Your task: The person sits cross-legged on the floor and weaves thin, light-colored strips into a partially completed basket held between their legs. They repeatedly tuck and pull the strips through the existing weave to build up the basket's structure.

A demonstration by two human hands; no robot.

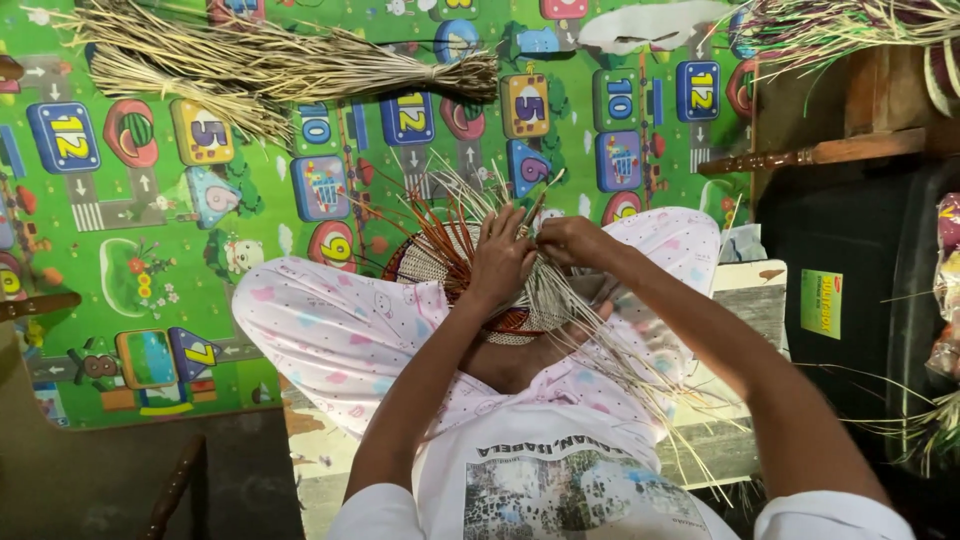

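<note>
Bundles of dry tan straw (270, 60) lie at eleven o'clock on the green numbered play mat (150, 290). Centre, the round half-woven basket of pale and reddish strips (440, 265) rests on the lap; left hand (500, 262) presses its weave, right hand (568, 240) pinches one strip. Weaving looks mid-course; the next tuck needs a firm pull.

**Hidden, Cropped and Unclear Items**

- Woven basket (440, 262), centre of frame: near half covered by the left hand (500, 262) and the right hand (568, 240); overall shape not readable.
- Fingers (515, 225): tips buried among the strands; the grip cannot be told.
- Bundle of dried strands (280, 60), upper left: far ends cut off by the top and left edges.
- Green-tinted strands (840, 25), upper right: cropped by the top edge.
- Dark furniture (850, 300), right: contents lost in shadow.
- Wooden piece (35, 305), left edge: mostly out of frame.
</note>
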